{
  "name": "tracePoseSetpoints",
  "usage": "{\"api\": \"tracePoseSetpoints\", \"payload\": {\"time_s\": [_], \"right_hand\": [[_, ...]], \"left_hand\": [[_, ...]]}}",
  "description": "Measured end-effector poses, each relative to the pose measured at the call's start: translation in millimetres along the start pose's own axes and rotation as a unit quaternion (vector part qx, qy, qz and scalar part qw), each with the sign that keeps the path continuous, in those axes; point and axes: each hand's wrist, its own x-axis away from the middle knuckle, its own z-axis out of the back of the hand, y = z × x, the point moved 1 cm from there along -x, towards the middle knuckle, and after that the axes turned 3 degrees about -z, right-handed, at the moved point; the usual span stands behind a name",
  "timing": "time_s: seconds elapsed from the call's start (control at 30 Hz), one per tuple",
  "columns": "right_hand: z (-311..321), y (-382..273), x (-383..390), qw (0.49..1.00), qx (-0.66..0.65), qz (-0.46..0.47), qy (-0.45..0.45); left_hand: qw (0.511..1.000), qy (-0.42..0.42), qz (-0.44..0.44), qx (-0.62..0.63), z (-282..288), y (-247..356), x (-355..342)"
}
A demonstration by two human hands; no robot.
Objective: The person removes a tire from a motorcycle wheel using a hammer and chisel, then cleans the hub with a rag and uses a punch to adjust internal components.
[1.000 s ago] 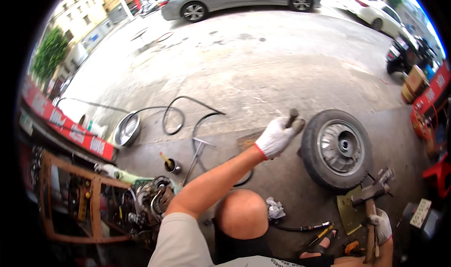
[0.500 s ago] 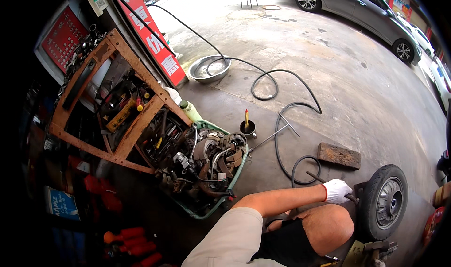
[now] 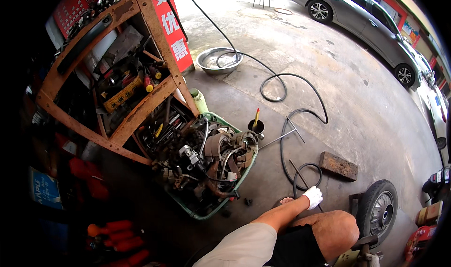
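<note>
My left hand (image 3: 314, 197), in a white glove, is closed around a thin dark metal bar (image 3: 300, 174). One end of the bar points up and away across a loop of black hose (image 3: 321, 175); the other comes out below the fist near my bent knee (image 3: 336, 229). To the right of the hand, a small wheel with a black tyre (image 3: 381, 213) stands upright on the floor, apart from the hand. Close to the knee and wheel lies a hammer (image 3: 364, 243), partly cut off by the lower edge. My right hand does not show.
A wooden block (image 3: 338, 166) lies beyond the hand. Left of it are a T-handled tool (image 3: 295, 130), a can with a brush (image 3: 256, 126) and a green-rimmed tub (image 3: 256, 152) of used metal parts. A rusty tool rack (image 3: 159, 46), a metal basin (image 3: 202, 62) and a grey car (image 3: 366, 23) stand farther off.
My left hand has moved left, away from the wheel, carrying the metal bar. The bar now stands more steeply in the picture. My view has shifted slightly.
</note>
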Motion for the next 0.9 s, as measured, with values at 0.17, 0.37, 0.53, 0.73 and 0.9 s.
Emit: {"api": "tracePoseSetpoints", "payload": {"time_s": [0.17, 0.37, 0.53, 0.73, 0.9], "right_hand": [[-8.5, -17.7, -1.8, 1.000, 0.015, -0.007, -0.006], [-6.6, -20.3, -26.4, 0.992, 0.115, 0.041, 0.017], [-11.2, -24.3, -50.3, 0.985, 0.169, 0.013, -0.015], [-36.1, -35.5, -60.7, 0.991, 0.124, 0.033, -0.024], [-53.5, -37.5, -85.2, 0.989, 0.127, 0.055, -0.048]], "left_hand": [[0.992, 0.015, 0.119, 0.035, -0.7, -29.2, 22.5], [0.931, 0.181, 0.133, 0.286, 113.3, -8.7, 73.9], [0.868, 0.324, 0.207, 0.316, 275.8, -74.4, 203.5], [0.801, 0.252, 0.523, 0.145, 350.4, -250.7, 356.0], [0.788, 0.156, 0.576, 0.150, 329.7, -353.0, 420.6]]}}
